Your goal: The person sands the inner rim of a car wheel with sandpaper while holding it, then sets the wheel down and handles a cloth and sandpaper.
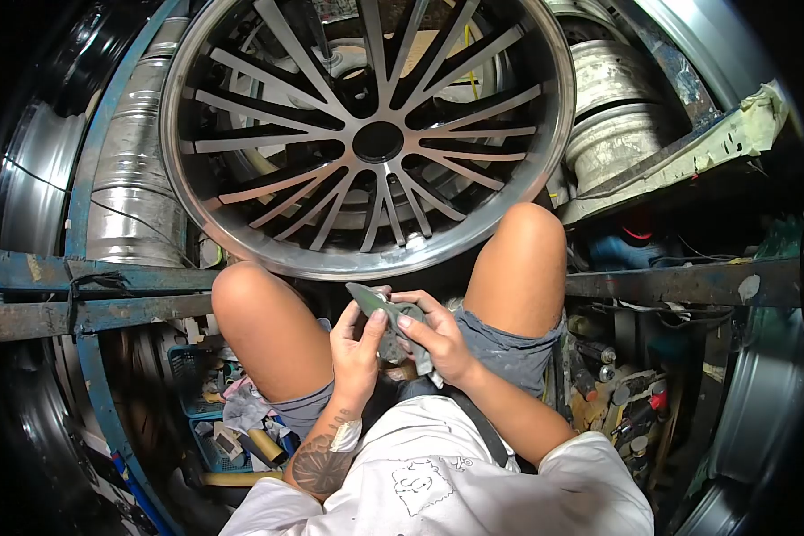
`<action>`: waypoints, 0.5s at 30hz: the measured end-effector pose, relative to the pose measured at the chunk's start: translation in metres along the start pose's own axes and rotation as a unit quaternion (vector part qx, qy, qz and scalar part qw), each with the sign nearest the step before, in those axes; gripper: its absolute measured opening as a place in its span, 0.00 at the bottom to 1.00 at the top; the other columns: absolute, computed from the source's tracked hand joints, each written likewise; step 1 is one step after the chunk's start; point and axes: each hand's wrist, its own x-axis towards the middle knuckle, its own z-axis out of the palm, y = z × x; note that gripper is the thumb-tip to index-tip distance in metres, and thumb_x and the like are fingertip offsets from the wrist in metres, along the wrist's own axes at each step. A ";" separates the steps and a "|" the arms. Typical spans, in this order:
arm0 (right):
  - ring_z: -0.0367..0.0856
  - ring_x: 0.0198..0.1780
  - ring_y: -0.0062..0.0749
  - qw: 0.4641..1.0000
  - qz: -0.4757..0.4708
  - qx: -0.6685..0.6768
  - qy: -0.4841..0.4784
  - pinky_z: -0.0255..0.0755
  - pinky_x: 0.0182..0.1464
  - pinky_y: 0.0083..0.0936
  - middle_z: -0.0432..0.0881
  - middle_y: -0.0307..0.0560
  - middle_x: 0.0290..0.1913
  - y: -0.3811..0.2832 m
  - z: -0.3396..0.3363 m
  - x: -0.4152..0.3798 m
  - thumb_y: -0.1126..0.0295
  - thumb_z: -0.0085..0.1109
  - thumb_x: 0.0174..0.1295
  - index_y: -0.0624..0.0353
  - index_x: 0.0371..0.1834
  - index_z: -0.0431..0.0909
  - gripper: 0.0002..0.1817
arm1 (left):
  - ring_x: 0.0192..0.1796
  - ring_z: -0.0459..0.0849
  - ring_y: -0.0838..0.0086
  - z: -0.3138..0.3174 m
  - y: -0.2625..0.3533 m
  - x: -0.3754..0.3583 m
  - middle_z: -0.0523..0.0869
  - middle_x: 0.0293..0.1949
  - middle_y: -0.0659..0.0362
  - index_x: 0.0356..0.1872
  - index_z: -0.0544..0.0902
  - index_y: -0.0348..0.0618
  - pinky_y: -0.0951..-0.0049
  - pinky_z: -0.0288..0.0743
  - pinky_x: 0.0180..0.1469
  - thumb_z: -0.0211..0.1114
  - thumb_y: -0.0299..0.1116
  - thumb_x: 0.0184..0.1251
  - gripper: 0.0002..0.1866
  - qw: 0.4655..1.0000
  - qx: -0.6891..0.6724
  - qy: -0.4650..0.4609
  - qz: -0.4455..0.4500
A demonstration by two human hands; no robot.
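A grey-green folded piece that looks like sandpaper point(363, 296) is held in front of my lap, with a pointed end sticking up. My left hand point(359, 338) pinches it with the thumb on top. My right hand point(433, 335) grips the crumpled grey part at its other side, fingers curled round it. Both hands nearly touch. Just beyond them, a large multi-spoke alloy wheel rim point(372, 259) with machined spokes and dark gaps leans before my knees, apart from the hands.
Blue metal rails point(152, 308) run at both sides. Bare silver rims point(616, 147) are stacked right, more point(138, 134) left. A blue basket point(188, 380) of scraps sits by my left leg; bottles and spray cans point(603, 371) crowd the right.
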 end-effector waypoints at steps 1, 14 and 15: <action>0.74 0.34 0.12 1.000 0.010 0.013 0.004 0.70 0.34 0.15 0.80 0.36 0.42 -0.002 -0.001 -0.001 0.66 0.57 0.74 0.60 0.65 0.74 0.19 | 0.59 0.81 0.71 -0.002 -0.001 0.001 0.83 0.58 0.53 0.66 0.75 0.35 0.67 0.74 0.64 0.61 0.36 0.80 0.21 0.999 -0.047 0.007 0.002; 0.70 0.25 0.12 1.000 0.013 0.001 -0.003 0.64 0.26 0.15 0.80 0.35 0.29 0.001 0.003 -0.004 0.66 0.63 0.73 0.59 0.60 0.82 0.16 | 0.46 0.79 0.75 -0.018 -0.001 0.010 0.81 0.43 0.61 0.47 0.82 0.41 0.72 0.74 0.55 0.65 0.37 0.76 0.10 0.970 -0.233 0.052 0.049; 0.70 0.25 0.12 1.000 0.020 0.013 -0.008 0.64 0.26 0.15 0.80 0.35 0.29 0.001 0.003 -0.005 0.66 0.63 0.73 0.60 0.60 0.82 0.16 | 0.45 0.79 0.76 -0.019 0.002 0.012 0.81 0.42 0.61 0.47 0.81 0.41 0.72 0.74 0.54 0.66 0.37 0.76 0.10 0.969 -0.234 0.050 0.059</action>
